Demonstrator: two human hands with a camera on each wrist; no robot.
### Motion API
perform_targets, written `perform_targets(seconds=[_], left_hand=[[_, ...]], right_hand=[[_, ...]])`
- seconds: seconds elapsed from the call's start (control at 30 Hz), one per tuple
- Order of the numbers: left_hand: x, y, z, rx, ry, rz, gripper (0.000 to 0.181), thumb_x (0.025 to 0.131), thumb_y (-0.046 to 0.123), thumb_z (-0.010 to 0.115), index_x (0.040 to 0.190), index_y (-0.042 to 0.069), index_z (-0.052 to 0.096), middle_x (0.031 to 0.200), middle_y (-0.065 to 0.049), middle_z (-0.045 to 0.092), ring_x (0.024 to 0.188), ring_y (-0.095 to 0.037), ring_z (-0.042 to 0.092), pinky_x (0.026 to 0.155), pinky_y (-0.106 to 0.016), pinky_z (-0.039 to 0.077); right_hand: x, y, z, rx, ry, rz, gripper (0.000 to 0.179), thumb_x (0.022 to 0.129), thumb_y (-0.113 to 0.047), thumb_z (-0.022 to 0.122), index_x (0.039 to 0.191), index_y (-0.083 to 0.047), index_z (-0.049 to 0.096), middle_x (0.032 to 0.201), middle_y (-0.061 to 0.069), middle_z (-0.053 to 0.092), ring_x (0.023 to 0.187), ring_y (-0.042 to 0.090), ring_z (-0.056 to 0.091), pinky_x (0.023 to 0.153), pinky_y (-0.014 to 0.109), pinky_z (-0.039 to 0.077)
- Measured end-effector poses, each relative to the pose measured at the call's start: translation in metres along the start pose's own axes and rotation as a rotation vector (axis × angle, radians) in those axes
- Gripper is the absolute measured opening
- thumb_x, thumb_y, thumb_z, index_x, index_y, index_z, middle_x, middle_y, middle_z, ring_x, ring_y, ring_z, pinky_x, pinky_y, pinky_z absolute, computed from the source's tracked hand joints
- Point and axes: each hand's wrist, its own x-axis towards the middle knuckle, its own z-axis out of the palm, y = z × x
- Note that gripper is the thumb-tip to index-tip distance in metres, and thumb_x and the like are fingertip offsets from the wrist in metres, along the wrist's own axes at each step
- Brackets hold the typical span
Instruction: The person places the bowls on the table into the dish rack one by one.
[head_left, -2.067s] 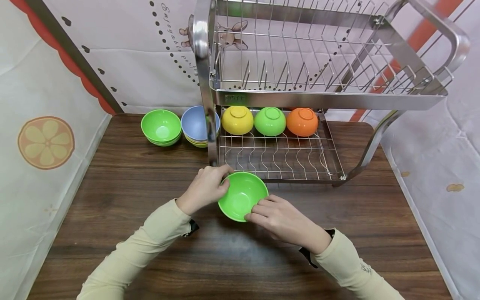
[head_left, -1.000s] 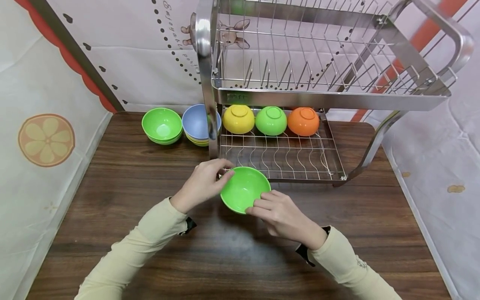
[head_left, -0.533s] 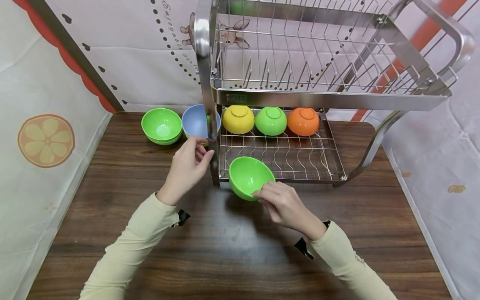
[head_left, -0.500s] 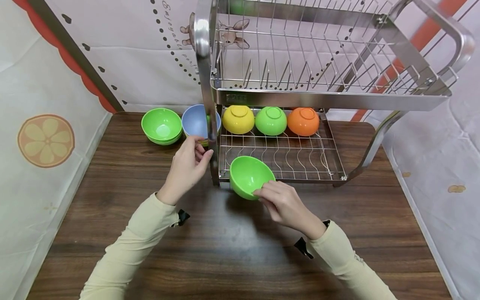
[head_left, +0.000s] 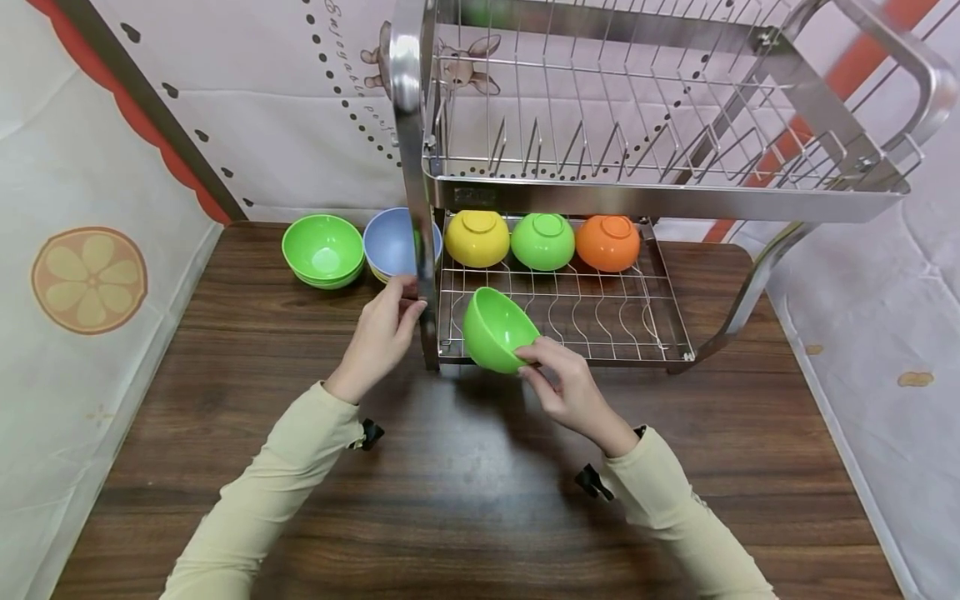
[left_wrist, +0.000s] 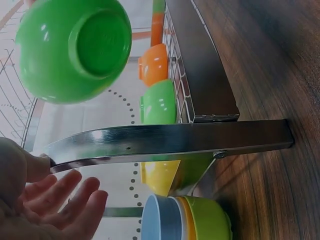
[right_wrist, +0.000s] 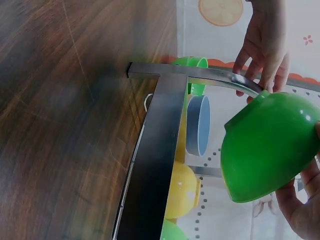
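Note:
My right hand (head_left: 566, 385) pinches the rim of a green bowl (head_left: 491, 333), with the thumb outside. The bowl is held tilted over the front edge of the dish rack's lower tier, its opening facing up and right. Its foot and outer wall show in the left wrist view. My left hand (head_left: 378, 337) holds the rack's front left post (left_wrist: 150, 142) with thumb and index finger; the other fingers stand loose. Upside down in a row at the back of the lower tier sit a yellow bowl (head_left: 477, 240), another green bowl (head_left: 543, 243) and an orange bowl (head_left: 607, 244).
Left of the rack, a stack of green bowls (head_left: 324, 250) stands beside a stack topped by a blue bowl (head_left: 392, 242). The metal dish rack (head_left: 660, 200) has an upper tier overhanging the lower wire shelf (head_left: 555, 312). Everything stands on a dark wooden table (head_left: 465, 500).
My left hand has let go of the green bowl and moved to the rack's post. My right hand has raised the bowl toward the lower tier and tipped it more steeply.

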Motion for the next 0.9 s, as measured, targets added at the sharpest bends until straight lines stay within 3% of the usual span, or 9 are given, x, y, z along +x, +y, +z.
perform_targets(seconds=[0.13,0.2,0.33,0.5,0.77,0.9], left_hand=[[0.0,0.0,0.0,-0.026,-0.004,0.007,0.025,0.089,0.002,0.054,0.112,-0.005,0.047,0.1,-0.019,0.062,0.087,-0.028,0.061,0.076,-0.037,0.05],[0.0,0.001,0.0,-0.038,-0.011,0.005,0.026,0.088,0.001,0.054,0.112,-0.005,0.046,0.099,-0.019,0.062,0.086,-0.028,0.061,0.075,-0.037,0.049],[0.0,0.001,-0.001,-0.05,-0.023,-0.004,0.026,0.087,-0.001,0.055,0.112,-0.005,0.045,0.095,-0.02,0.062,0.081,-0.027,0.06,0.069,-0.036,0.049],[0.0,0.001,0.0,-0.03,-0.04,-0.012,0.027,0.088,-0.001,0.054,0.113,-0.005,0.044,0.093,-0.021,0.062,0.08,-0.028,0.059,0.068,-0.037,0.049],[0.001,0.0,-0.001,-0.013,-0.057,-0.009,0.027,0.088,0.0,0.054,0.112,-0.005,0.043,0.094,-0.021,0.062,0.082,-0.029,0.06,0.071,-0.038,0.05],[0.001,0.0,-0.002,-0.009,-0.069,-0.022,0.027,0.088,0.001,0.054,0.112,-0.005,0.044,0.094,-0.022,0.062,0.081,-0.029,0.061,0.07,-0.038,0.05]], right_hand=[[0.004,0.003,0.003,0.038,0.042,0.045,0.023,0.07,0.018,0.062,0.091,0.007,0.061,0.079,0.013,0.059,0.074,0.018,0.053,0.069,0.019,0.046],[0.006,0.004,0.006,0.046,0.072,0.063,0.021,0.071,0.018,0.061,0.09,0.007,0.061,0.077,0.013,0.058,0.073,0.018,0.053,0.077,0.02,0.046],[0.01,0.007,0.012,0.119,0.125,0.147,0.017,0.074,0.017,0.059,0.09,0.01,0.06,0.074,0.013,0.056,0.072,0.014,0.052,0.078,0.018,0.045],[0.015,0.01,0.019,0.275,0.175,0.339,0.014,0.078,0.017,0.054,0.092,0.013,0.057,0.076,0.015,0.054,0.069,0.008,0.051,0.062,0.015,0.045],[0.023,0.023,0.035,0.503,0.379,0.585,0.017,0.079,0.016,0.051,0.096,0.019,0.051,0.071,-0.007,0.055,0.063,0.005,0.048,0.057,0.016,0.041],[0.026,0.029,0.043,0.697,0.487,0.667,0.017,0.08,0.017,0.047,0.09,0.006,0.056,0.07,-0.003,0.054,0.059,0.005,0.046,0.052,0.015,0.041]])
